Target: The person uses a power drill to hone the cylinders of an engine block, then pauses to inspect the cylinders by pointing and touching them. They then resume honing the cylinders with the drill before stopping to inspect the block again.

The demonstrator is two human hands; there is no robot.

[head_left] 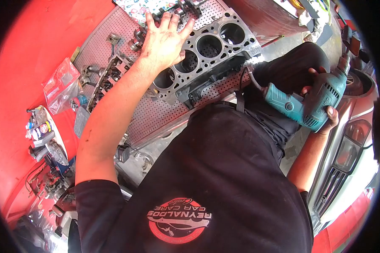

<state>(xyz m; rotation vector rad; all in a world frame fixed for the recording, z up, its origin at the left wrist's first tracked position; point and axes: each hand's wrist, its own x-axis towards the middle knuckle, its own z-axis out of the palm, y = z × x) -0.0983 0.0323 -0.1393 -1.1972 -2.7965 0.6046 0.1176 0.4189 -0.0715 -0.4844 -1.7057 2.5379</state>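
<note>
A teal power drill [289, 103] is in my right hand [331, 119], its fingers and thumb wrapped round the motor body. Its chuck points up and away, and its cord end reaches toward the bench. My left hand [164, 40] is spread flat over the far left edge of an engine block [222, 41], with a row of open cylinder bores facing up. Beyond its fingertips lies a crankshaft [137, 40]. Under my left forearm is a cylinder head with springs [107, 80], and a piston with its rod [112, 40] lies near it.
The parts lie on a perforated metal bench top [147, 122]. A plastic bag [61, 86] and a cluster of bottles [40, 130] sit to the left on red surfaces. At the right stands a car with a tail light [352, 141]. A floral cloth [137, 9] lies at the back.
</note>
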